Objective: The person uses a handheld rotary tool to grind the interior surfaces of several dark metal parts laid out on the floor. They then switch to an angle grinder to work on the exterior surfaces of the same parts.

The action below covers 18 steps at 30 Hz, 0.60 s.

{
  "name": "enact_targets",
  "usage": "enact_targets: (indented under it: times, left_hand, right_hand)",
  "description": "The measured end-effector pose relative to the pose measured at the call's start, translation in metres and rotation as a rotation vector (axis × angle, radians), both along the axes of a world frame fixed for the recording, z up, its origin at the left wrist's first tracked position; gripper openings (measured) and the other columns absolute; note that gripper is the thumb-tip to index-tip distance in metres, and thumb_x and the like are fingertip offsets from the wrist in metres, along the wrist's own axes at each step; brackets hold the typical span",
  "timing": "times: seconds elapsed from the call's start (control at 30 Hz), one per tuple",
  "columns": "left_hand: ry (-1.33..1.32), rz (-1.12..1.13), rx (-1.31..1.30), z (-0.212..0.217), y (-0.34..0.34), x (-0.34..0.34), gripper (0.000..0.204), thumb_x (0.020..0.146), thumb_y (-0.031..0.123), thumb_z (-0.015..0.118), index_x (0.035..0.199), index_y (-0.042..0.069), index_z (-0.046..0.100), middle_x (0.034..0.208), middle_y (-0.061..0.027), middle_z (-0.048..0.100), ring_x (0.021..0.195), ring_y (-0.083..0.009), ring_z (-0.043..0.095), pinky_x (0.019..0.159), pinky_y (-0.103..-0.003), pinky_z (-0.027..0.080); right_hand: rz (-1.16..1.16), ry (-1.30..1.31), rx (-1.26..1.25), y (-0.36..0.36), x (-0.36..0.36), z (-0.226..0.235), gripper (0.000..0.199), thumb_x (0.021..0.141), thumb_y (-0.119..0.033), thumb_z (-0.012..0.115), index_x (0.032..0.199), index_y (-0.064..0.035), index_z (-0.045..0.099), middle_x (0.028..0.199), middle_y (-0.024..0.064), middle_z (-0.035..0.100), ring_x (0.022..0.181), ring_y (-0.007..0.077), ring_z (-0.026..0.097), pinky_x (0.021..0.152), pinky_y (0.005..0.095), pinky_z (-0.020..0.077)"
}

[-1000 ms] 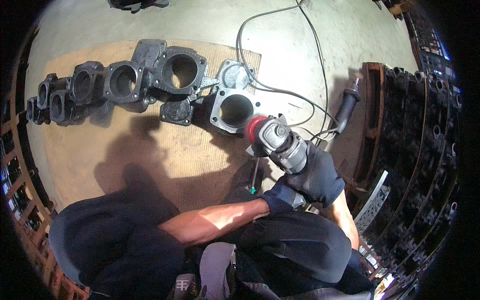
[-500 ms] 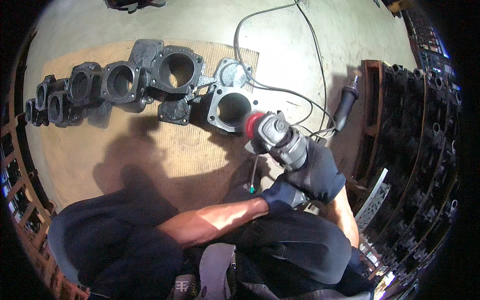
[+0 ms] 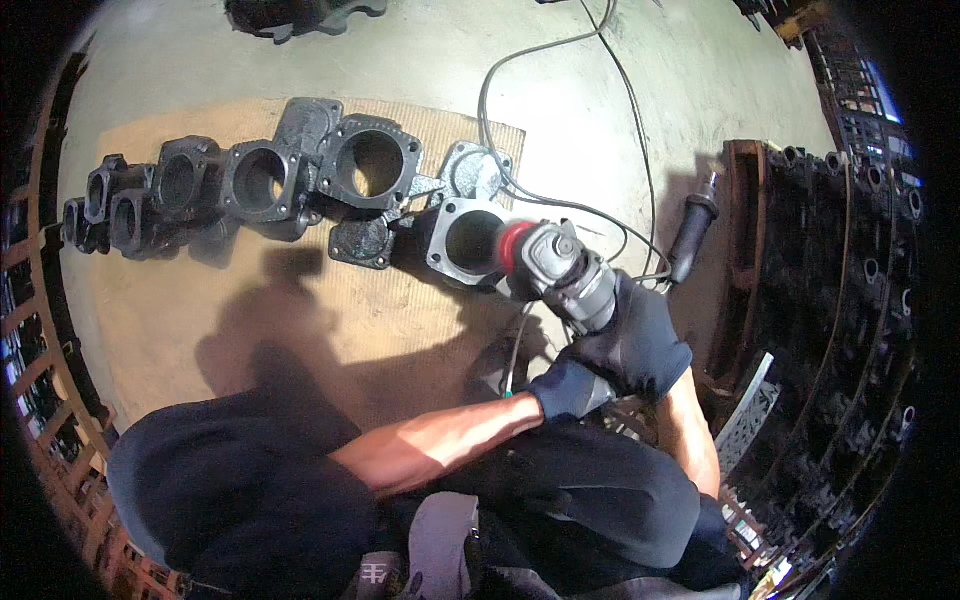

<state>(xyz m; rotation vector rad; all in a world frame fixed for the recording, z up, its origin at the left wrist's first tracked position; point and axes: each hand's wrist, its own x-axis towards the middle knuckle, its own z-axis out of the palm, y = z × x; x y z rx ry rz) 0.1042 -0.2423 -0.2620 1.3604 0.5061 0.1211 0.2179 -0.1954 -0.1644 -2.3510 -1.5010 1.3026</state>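
Both my hands wear dark gloves and grip a grey angle grinder (image 3: 572,282). My right hand (image 3: 640,340) wraps the grinder's body. My left hand (image 3: 572,388) sits just below and behind it, apparently on the tool's rear end. The grinder's red disc (image 3: 514,246) touches the right edge of a square grey metal casting (image 3: 446,262) with a round bore, which lies on a brown mat (image 3: 250,330).
A row of dark castings (image 3: 250,180) lies along the mat's far side. The grinder's cable (image 3: 560,198) loops over the concrete floor. A black-handled tool (image 3: 693,225) lies to the right. Racks of dark metal parts (image 3: 830,300) line the right side.
The grinder's disc has slid a little farther along the casting's right edge. Both hands keep their grip.
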Motion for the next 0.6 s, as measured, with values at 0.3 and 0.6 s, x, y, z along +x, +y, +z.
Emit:
enact_targets:
  times: [0.3,0.6]
  left_hand:
    - [-0.270,0.374,-0.708,-0.024,0.000,0.037,0.046,0.088,0.015,0.068,0.129,0.003,0.053,0.129,-0.0115,0.056,0.119,-0.0163,0.050,0.103,-0.030,0.040]
    - [-0.126,0.401,-0.328,-0.005,-0.011,0.020,0.040,0.089,0.012,0.066,0.126,0.000,0.054,0.123,-0.0109,0.058,0.115,-0.0148,0.052,0.099,-0.029,0.042]
  right_hand:
    - [0.179,-0.107,0.062,0.061,-0.010,0.026,0.052,0.063,-0.027,0.077,0.103,0.0018,0.060,0.089,0.0250,0.068,0.087,0.0398,0.068,0.078,0.0418,0.0543]
    - [0.221,-0.099,-0.027,0.042,-0.022,0.025,0.054,0.062,-0.028,0.079,0.108,-0.0047,0.060,0.093,0.0228,0.068,0.088,0.0418,0.066,0.079,0.0434,0.0544]
